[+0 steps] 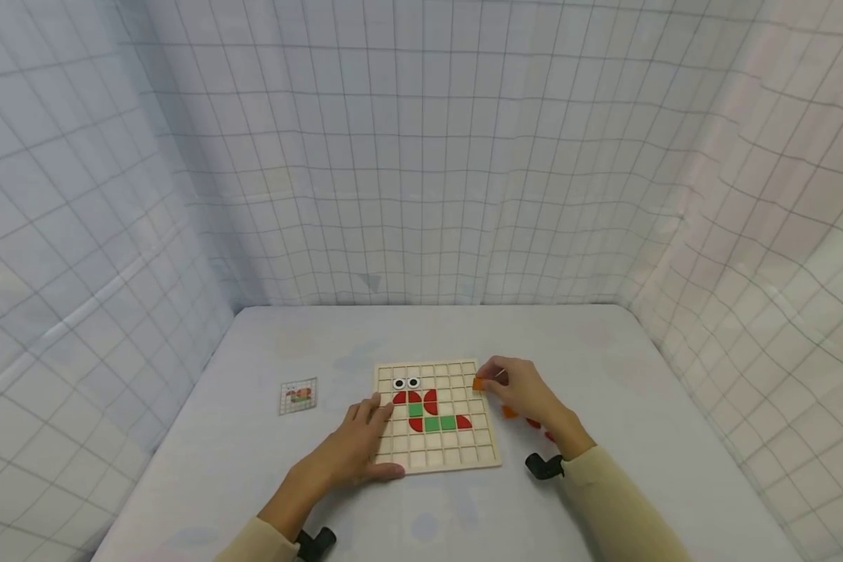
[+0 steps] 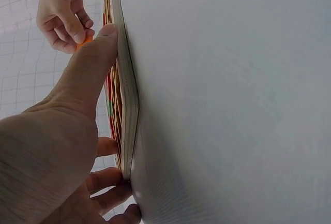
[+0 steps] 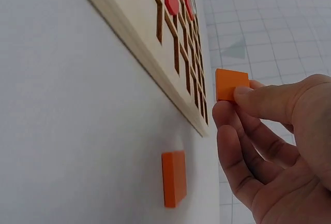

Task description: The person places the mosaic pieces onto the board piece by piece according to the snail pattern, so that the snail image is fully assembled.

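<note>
A wooden grid board [image 1: 437, 457] lies on the table with two eye pieces [image 1: 405, 383], red curved pieces [image 1: 430, 401] and green squares [image 1: 414, 409] set in its cells. My left hand [image 1: 354, 449] rests on the board's left edge [image 2: 128, 110], thumb [image 2: 92, 61] along the rim, fingers straight. My right hand [image 1: 523, 390] pinches an orange square tile [image 1: 478, 383] [image 3: 231, 85] over the board's right side, near the upper rows. The same right hand [image 2: 62, 14] appears in the left wrist view.
Loose orange [image 1: 509, 411] [image 3: 174, 178] and red pieces [image 1: 533, 423] lie on the table right of the board. A small pattern card [image 1: 298, 396] sits to the left. White gridded cloth walls enclose the table on three sides.
</note>
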Demonstrator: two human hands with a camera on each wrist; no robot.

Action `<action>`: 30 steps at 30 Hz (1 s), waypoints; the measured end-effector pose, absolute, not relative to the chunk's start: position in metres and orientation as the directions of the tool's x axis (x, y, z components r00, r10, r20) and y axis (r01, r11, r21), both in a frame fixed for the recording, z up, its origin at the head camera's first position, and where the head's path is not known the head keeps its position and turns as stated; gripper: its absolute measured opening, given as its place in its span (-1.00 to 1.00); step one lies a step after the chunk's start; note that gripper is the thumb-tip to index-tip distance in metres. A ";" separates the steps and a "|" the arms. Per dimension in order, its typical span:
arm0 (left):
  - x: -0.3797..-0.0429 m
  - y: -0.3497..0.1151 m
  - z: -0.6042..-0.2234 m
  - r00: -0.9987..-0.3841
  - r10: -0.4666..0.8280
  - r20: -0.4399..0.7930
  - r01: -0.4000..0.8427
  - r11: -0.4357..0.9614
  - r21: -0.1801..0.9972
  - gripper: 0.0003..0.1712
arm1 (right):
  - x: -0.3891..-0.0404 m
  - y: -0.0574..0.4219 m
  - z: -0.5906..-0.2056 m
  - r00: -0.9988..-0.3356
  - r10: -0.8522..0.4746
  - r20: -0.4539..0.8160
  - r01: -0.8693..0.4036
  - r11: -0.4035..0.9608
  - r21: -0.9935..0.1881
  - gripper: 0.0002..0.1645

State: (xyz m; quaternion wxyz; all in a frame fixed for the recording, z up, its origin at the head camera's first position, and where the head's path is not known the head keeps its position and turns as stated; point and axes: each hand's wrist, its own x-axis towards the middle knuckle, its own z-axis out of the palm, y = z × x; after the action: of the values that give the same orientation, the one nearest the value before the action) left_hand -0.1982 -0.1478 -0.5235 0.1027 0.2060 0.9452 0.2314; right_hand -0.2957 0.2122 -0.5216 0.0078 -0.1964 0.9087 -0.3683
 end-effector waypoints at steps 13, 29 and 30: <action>-0.200 -0.148 -0.526 -0.898 0.429 -0.099 0.331 0.807 0.490 0.37 | -0.307 0.165 -0.524 -0.887 -0.451 0.099 -0.386 0.606 -0.696 -0.91; -0.198 -0.144 -0.520 -0.902 0.413 -0.124 0.312 0.823 0.475 0.36 | -0.309 0.154 -0.526 -0.883 -0.468 0.037 -0.369 0.644 -0.670 -0.94; -0.198 -0.144 -0.521 -0.902 0.414 -0.126 0.311 0.822 0.477 0.36 | -0.309 0.153 -0.526 -0.881 -0.471 0.034 -0.370 0.645 -0.668 -0.94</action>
State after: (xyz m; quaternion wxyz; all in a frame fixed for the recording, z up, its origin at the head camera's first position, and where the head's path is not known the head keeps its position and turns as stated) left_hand -0.1982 -0.1440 -0.5209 0.1125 0.1913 0.9479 0.2287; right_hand -0.3088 0.1534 -0.5262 0.0716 -0.2327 0.9041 -0.3512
